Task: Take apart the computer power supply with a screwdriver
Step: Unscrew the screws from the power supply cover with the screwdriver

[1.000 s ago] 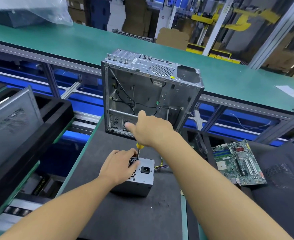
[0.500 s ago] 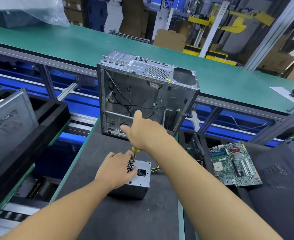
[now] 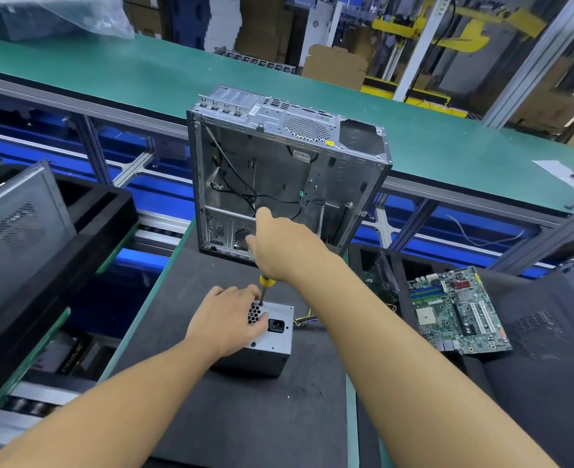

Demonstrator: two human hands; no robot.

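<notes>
Left hand (image 3: 226, 324) lay curled over the near-left top of the boxy grey sheet-metal power supply (image 3: 272, 346), its thumb pressed on the honeycomb vent beside the black socket and steadying the unit. Right hand (image 3: 282, 248) was closed in a fist round the yellow-handled screwdriver (image 3: 266, 283), held nearly upright. The thin dark shaft met the supply's far top edge by the vent, though whether the tip sat in a screw was hard to tell.

The supply stood on a dark, matte rubber mat (image 3: 245, 417), with thin coloured wires (image 3: 304, 319) trailing from its right side.

At far left, a grey perforated metal panel (image 3: 15, 228) leaned in a black foam tray (image 3: 86, 231). Behind the hands stood an open, bare-steel computer case (image 3: 278, 184), upright, with loose black cables inside. To the right lay a green, densely populated motherboard (image 3: 457, 312), flat on dark foam. A smooth green conveyor belt (image 3: 143, 72) ran across the back.
</notes>
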